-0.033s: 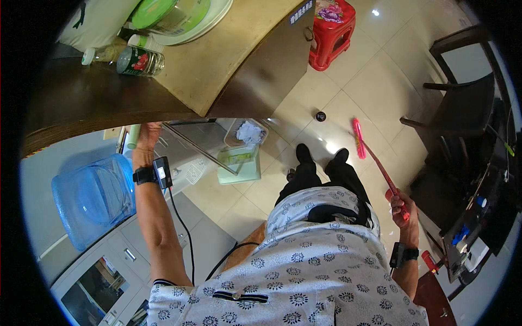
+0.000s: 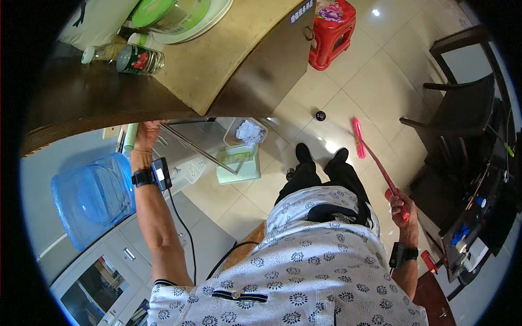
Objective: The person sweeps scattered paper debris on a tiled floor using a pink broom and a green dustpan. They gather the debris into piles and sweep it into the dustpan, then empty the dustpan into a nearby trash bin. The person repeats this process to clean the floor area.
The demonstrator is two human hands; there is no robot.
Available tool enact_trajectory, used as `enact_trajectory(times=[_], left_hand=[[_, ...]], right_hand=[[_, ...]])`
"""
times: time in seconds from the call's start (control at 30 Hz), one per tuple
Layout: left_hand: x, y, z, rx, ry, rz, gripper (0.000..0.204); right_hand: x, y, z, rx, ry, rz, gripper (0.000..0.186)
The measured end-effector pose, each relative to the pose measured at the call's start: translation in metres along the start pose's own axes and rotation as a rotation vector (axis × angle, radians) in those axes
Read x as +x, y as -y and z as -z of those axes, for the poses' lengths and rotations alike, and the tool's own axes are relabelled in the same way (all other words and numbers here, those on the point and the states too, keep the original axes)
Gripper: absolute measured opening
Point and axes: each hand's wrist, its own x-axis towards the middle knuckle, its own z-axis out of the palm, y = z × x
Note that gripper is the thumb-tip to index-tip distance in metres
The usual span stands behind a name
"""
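My left hand (image 2: 145,137) is at the desk's edge, its fingers partly hidden, closed at the handle of a long-handled mint-green dustpan (image 2: 247,173). A pale green grip (image 2: 130,137) shows beside the palm, and the metal pole (image 2: 196,146) slants down to the pan on the floor. On the right, my right hand (image 2: 403,208) is wrapped round the red handle of a broom (image 2: 383,173). Its pink bristle head (image 2: 359,138) rests on the tiles ahead of my shoes, apart from the dustpan.
A wooden desk (image 2: 190,81) bearing bottles and cups overhangs my left hand. Beyond the dustpan stands a wastebasket (image 2: 231,136) with white paper. A small dark round object (image 2: 321,116) lies on the floor. A red stool (image 2: 331,43) and dark chair (image 2: 462,108) stand farther out.
My left hand and wrist have shifted very slightly toward the desk, and the dustpan has edged a little with them. The right hand and broom look unmoved.
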Motion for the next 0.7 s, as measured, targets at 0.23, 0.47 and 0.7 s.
enact_trajectory(times=[0.23,0.47,0.7], left_hand=[[-0.022,-0.019,-0.015,-0.077,0.116,0.045,0.046],[-0.015,-0.016,0.002,-0.131,0.178,0.07,0.043],[-0.043,-0.015,0.018,-0.169,0.089,0.036,0.036]], right_hand=[[0.013,0.002,0.002,-0.031,-0.04,-0.045,0.011],[0.012,0.001,-0.004,0.015,-0.03,-0.077,0.014],[0.018,0.005,0.002,0.014,0.096,-0.096,0.017]])
